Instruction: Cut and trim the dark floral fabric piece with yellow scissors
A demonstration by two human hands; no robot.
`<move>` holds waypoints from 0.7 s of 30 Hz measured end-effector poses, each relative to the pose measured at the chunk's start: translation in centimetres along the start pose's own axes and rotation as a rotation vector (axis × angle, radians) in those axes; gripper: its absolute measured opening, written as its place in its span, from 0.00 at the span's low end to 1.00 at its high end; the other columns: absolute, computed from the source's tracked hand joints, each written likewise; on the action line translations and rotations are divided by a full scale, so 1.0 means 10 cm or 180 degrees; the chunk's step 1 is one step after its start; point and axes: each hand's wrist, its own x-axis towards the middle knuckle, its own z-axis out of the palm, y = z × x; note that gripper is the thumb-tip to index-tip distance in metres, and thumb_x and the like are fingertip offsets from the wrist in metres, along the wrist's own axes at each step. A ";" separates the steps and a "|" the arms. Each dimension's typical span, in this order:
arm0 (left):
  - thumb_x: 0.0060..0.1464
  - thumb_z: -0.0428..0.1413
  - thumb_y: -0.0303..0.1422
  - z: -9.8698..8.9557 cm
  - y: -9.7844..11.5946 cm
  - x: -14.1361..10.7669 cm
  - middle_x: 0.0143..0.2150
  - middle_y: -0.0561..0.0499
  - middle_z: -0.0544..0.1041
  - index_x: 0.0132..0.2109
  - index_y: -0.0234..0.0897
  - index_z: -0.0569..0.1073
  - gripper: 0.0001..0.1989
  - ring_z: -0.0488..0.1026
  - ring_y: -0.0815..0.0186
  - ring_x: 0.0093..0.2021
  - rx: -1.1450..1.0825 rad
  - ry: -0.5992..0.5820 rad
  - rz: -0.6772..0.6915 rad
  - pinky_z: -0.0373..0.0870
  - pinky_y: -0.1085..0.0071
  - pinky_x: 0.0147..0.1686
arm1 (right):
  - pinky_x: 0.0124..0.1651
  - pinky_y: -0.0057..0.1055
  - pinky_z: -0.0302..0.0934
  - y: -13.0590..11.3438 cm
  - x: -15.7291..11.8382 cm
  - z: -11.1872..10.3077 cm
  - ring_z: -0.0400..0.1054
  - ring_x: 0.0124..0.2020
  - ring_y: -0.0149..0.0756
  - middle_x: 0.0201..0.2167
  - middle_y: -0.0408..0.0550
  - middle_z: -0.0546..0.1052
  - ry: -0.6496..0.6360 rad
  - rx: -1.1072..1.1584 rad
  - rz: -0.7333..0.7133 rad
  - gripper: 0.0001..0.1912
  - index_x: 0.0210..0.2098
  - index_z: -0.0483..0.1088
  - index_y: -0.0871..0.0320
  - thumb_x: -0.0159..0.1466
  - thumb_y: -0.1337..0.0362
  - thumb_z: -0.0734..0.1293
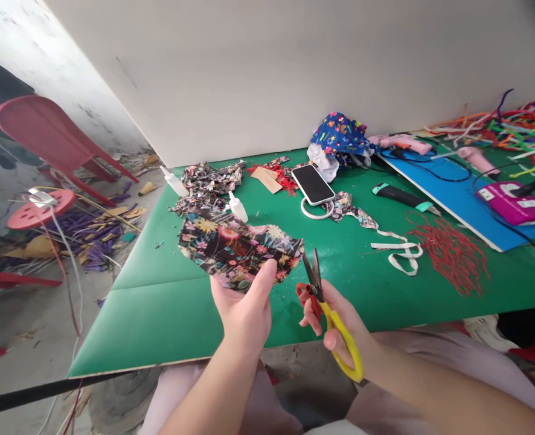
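My left hand (247,305) grips a piece of dark floral fabric (231,244) above the front of the green table, thumb on top and the other fingers hidden beneath. In my right hand (340,314) is a pair of scissors (314,275) with yellow and red handles. Its blades point up and stand slightly apart, close to the fabric's right edge. Behind the fabric lies a heap of similar floral scraps (213,181), with a white squeeze bottle (237,208) in front of it and a second bottle (175,182) at its left.
On the green table (159,314) are a phone (313,184), a green-black cutter (406,198), red cords (453,257), white ribbon (403,257) and blue patterned cloth (340,139). Farther right sit pink glue guns (406,144), a blue board (448,193) and a magenta power strip (516,202). A red chair (52,130) stands left.
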 end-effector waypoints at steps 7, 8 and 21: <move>0.39 0.65 0.29 0.01 0.01 -0.02 0.43 0.54 0.77 0.46 0.46 0.72 0.23 0.75 0.64 0.41 -0.0002 -0.0121 -0.0037 0.72 0.70 0.42 | 0.37 0.31 0.63 -0.16 0.07 -0.03 0.64 0.29 0.27 0.32 0.40 0.69 0.0499 -0.0170 -0.0592 0.16 0.39 0.60 0.51 0.55 0.56 0.69; 0.38 0.65 0.28 0.01 -0.01 -0.03 0.40 0.54 0.77 0.44 0.45 0.73 0.22 0.75 0.64 0.39 -0.0022 -0.0187 -0.0062 0.72 0.70 0.41 | 0.40 0.31 0.62 -0.23 0.09 -0.02 0.65 0.31 0.27 0.35 0.40 0.71 0.0644 -0.0198 -0.0773 0.16 0.38 0.59 0.50 0.55 0.61 0.70; 0.40 0.65 0.27 0.05 -0.21 -0.13 0.33 0.54 0.80 0.34 0.39 0.77 0.10 0.77 0.66 0.34 -0.0178 -0.0632 -0.0679 0.74 0.73 0.38 | 0.46 0.35 0.64 -0.53 0.25 -0.03 0.67 0.37 0.31 0.32 0.41 0.68 0.1587 -0.0555 -0.1104 0.15 0.35 0.59 0.53 0.53 0.68 0.69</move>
